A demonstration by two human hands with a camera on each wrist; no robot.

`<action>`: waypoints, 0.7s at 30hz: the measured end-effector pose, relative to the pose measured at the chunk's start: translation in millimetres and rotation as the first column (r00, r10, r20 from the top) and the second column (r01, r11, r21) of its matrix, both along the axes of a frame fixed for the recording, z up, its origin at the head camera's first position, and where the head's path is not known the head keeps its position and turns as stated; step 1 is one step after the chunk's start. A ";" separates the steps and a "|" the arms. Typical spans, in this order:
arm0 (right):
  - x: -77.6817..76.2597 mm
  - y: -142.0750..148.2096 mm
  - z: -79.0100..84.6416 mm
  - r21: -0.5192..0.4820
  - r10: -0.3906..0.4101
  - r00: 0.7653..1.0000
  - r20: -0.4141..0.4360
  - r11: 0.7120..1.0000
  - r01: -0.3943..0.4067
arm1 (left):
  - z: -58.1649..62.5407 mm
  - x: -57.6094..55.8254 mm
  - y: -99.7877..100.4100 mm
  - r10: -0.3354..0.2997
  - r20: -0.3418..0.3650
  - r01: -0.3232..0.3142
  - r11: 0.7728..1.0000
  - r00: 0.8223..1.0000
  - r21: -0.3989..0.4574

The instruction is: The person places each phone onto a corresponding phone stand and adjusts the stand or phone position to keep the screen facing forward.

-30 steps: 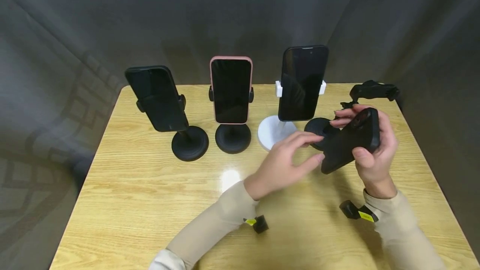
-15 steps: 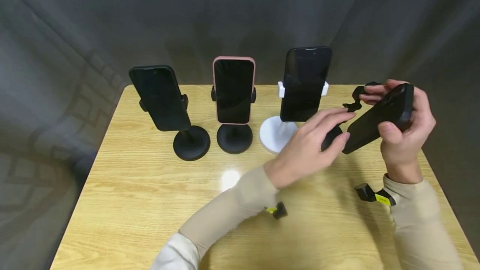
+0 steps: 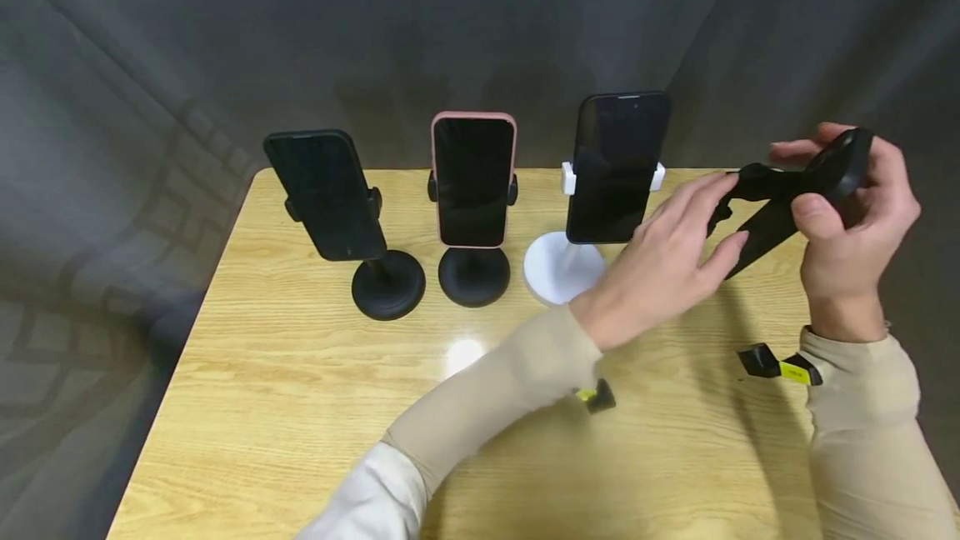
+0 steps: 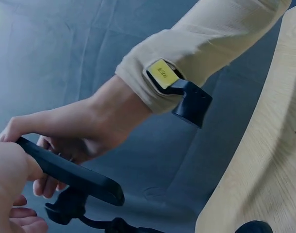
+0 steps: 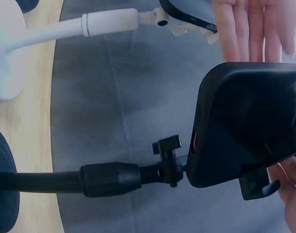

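In the head view, my right hand (image 3: 855,248) grips a black smartphone (image 3: 772,223) by its upper part, with the thumb on the near side. The phone is tilted beside the clamp (image 3: 757,182) of a black phone stand. My left hand (image 3: 667,261) reaches over from the left, fingers straight toward the clamp, thumb at the phone's lower edge. The right wrist view shows the black stand's pole (image 5: 109,179), a hooked clamp arm (image 5: 254,184) at the phone's lower edge, and straight left fingers (image 5: 254,29) beyond it. My left arm hides the stand's base in the head view.
Farther left on the wooden table (image 3: 300,423) stand a black phone (image 3: 326,194) on a black stand, a pink-cased phone (image 3: 474,182) on another, and a black phone (image 3: 618,169) in a white stand (image 3: 562,269). A dark curtain (image 3: 480,23) hangs behind.
My right hand has carried the phone right and away from me, up to the clamp of the black stand. The left hand has followed the same way and is now at that clamp.
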State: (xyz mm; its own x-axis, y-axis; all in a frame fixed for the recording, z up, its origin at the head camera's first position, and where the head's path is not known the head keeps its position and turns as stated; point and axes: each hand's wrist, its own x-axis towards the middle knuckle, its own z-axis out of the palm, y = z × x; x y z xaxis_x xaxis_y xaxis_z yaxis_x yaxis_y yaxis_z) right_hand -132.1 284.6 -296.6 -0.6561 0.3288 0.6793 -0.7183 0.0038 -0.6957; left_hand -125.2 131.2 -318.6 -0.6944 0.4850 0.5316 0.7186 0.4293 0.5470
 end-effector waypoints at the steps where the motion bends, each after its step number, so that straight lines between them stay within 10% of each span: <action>1: -0.5 1.9 -0.1 0.019 -0.012 1.000 0.012 1.000 0.012 | 0.6 -1.5 3.3 0.006 0.008 -0.006 1.000 1.000 -0.029; 10: -9.8 15.3 -4.0 0.059 -0.062 0.996 0.061 0.997 0.059 | 1.3 -12.6 30.3 0.096 -0.074 -0.110 0.968 0.993 -0.224; 21: -16.2 19.2 -10.6 0.067 -0.110 0.991 0.075 0.992 0.105 | 2.8 -19.8 33.8 0.177 -0.268 -0.243 0.940 0.947 -0.239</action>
State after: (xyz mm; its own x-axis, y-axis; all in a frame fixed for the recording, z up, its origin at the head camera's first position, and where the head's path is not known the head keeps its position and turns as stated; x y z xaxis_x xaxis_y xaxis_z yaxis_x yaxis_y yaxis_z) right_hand -148.3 303.8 -307.2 -0.6714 0.3586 0.6486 -0.6544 0.1240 -0.7459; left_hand -145.0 165.0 -315.8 -0.6640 0.4881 0.5665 0.6911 0.6898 0.2157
